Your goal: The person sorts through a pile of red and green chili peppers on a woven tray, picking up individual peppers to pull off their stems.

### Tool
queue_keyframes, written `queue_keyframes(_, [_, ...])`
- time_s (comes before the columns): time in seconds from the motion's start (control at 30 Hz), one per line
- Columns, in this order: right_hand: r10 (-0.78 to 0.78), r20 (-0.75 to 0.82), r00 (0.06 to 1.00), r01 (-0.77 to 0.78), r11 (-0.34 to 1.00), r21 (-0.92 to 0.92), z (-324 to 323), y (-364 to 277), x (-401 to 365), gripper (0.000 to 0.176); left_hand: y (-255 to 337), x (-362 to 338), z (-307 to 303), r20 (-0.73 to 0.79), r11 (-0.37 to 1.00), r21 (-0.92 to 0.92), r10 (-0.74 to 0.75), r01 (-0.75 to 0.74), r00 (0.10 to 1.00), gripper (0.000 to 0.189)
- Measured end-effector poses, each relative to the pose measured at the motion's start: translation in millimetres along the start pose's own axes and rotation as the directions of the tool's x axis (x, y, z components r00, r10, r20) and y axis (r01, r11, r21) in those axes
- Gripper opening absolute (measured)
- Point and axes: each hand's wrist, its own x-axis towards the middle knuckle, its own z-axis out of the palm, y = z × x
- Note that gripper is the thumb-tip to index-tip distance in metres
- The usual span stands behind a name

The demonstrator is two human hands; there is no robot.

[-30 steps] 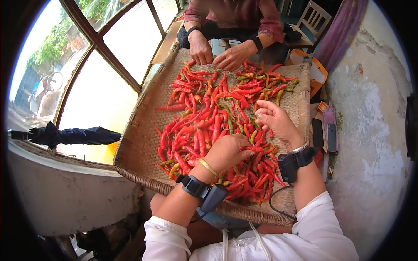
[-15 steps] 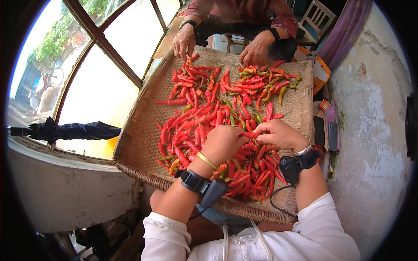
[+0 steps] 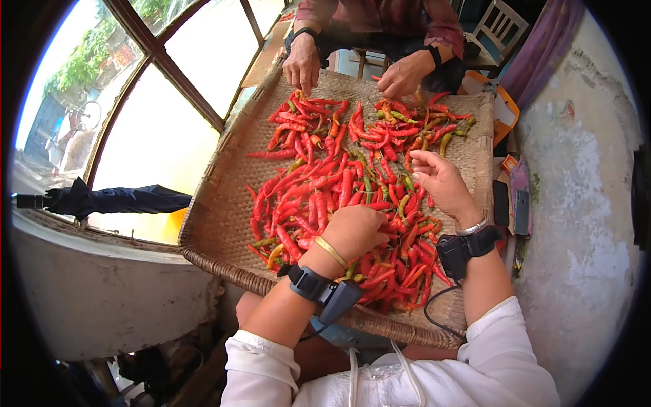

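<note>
Red chili peppers (image 3: 298,197), a few of them green or yellowish, lie heaped on a square woven tray (image 3: 220,183). My left hand (image 3: 356,234) is over the near part of the heap, its fingers curled downward. Its fingertips are partly hidden, so I cannot make out what they hold. Higher and to the right, my right hand (image 3: 444,184) hovers above the tray's right side. Its fingers are loosely bent, with a gap between thumb and fingertips and no pepper seen in them.
Across the tray, another person's hands (image 3: 303,64) work at the far peppers. A folded dark umbrella (image 3: 135,202) lies by the window on the left. At the right, phones (image 3: 521,211) rest beside the wall. A wooden chair (image 3: 498,34) stands behind.
My hands, together at a red chili pepper before, have parted. The right moved up and away; the left dropped slightly toward the heap. The other person's right-side hand lifted a little.
</note>
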Motion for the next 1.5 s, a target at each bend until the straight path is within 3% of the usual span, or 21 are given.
queue_keyframes(0.07, [0.131,0.097,0.987,-0.089,0.931,-0.354,3,0,-4,0.032,2,1,-5,0.056,1.0,0.016,-0.019,0.019,0.998,0.028])
queue_keyframes(0.13, [0.084,0.155,0.984,-0.031,0.947,-0.32,10,-3,-8,0.025,2,2,-5,0.112,0.999,0.029,-0.039,0.036,0.993,0.032])
queue_keyframes(0.2, [0.212,0.4,0.892,-0.036,0.914,-0.404,15,-12,-12,0.028,-2,1,0,0.05,0.997,0.02,0.08,-0.081,0.996,0.023])
queue_keyframes(0.33, [0.249,0.533,0.809,0.058,0.869,-0.492,19,-5,-15,0.028,-6,1,-2,0.056,0.994,0.031,0.1,-0.102,0.993,0.023])
queue_keyframes(0.4, [0.258,0.534,0.805,0.044,0.871,-0.489,19,-6,-15,0.028,-14,0,-5,-0.013,0.986,-0.096,0.135,-0.135,0.991,0.025])
queue_keyframes(0.47, [0.206,0.524,0.826,-0.059,0.957,-0.283,18,-5,-14,0.029,-17,-2,-14,-0.071,0.986,-0.105,0.121,-0.128,0.99,0.022])
queue_keyframes(0.53, [0.236,0.537,0.81,-0.056,0.943,-0.329,16,-16,-15,0.03,-17,0,-19,-0.131,0.986,-0.117,0.104,-0.119,0.986,0.02])
queue_keyframes(0.6, [0.263,0.549,0.793,-0.048,0.926,-0.374,16,-16,-15,0.031,-17,1,-21,-0.195,0.942,-0.281,0.133,-0.186,0.972,0.018])
queue_keyframes(0.67, [0.174,0.613,0.771,0.16,0.879,-0.45,18,-6,-16,0.033,-16,1,-19,-0.137,0.941,-0.297,0.127,-0.163,0.982,0.017])
queue_keyframes(0.7, [0.175,0.613,0.77,0.158,0.879,-0.45,19,-8,-17,0.033,-15,1,-19,-0.082,0.941,-0.308,0.122,-0.141,0.989,0.017])
queue_keyframes(0.77, [0.199,0.559,0.805,0.01,0.937,-0.348,22,-15,-20,0.034,-14,1,-18,-0.083,0.945,-0.293,0.125,-0.144,0.989,0.017])
queue_keyframes(0.93, [0.204,0.549,0.81,0.002,0.936,-0.351,22,-11,-19,0.033,-10,1,-20,-0.069,0.934,-0.352,0.032,-0.054,0.997,0.017])
queue_keyframes(1.1, [0.195,0.475,0.858,-0.038,0.946,-0.321,26,-14,-21,0.026,-14,4,-5,-0.137,0.969,-0.219,0.087,-0.116,0.987,0.019])
queue_keyframes(1.17, [0.445,0.425,0.788,-0.297,0.88,-0.371,25,-20,-20,0.022,-11,5,-5,-0.119,0.971,-0.209,0.096,-0.12,0.988,0.019])
queue_keyframes(1.23, [0.389,0.425,0.817,-0.206,0.886,-0.415,23,-19,-19,0.022,-11,7,-4,-0.102,0.972,-0.198,0.106,-0.125,0.989,0.018])
queue_keyframes(1.3, [0.332,0.432,0.839,-0.114,0.882,-0.457,21,-18,-18,0.023,-16,8,-3,-0.358,0.926,-0.261,0.169,-0.272,0.918,0.016])
queue_keyframes(1.33, [0.326,0.394,0.859,-0.138,0.89,-0.434,19,-18,-16,0.023,-14,5,-17,-0.324,0.958,-0.25,0.056,-0.142,0.944,0.015])
queue_keyframes(1.4, [0.321,0.351,0.88,-0.164,0.897,-0.41,18,-17,-12,0.023,-26,3,-32,-0.425,0.984,-0.176,-0.092,0.018,0.901,0.019])
queue_keyframes(1.43, [0.244,0.26,0.934,-0.221,0.969,-0.115,19,-18,-11,0.025,-36,2,-33,-0.488,0.989,-0.111,-0.14,0.098,0.862,0.019])
queue_keyframes(1.47, [0.192,0.144,0.971,-0.218,0.957,0.192,20,-18,-9,0.028,-46,1,-31,-0.553,0.982,-0.05,-0.179,0.182,0.813,0.02])
queue_keyframes(1.5, [0.207,0.155,0.966,-0.237,0.948,0.214,18,-22,-8,0.034,-53,-1,-31,-0.534,0.963,0.01,-0.222,0.268,0.816,0.018])
